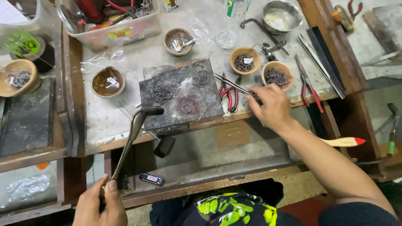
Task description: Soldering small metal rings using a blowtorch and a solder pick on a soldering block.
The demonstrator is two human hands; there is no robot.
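Left hand (100,205) grip closed round bent brass torch (133,134); right hand (272,106) pinching slim steel tweezers (234,86).

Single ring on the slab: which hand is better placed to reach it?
Right. The right hand holds tweezers angled toward the ring on the dark slab. The left hand is low, gripping the torch.
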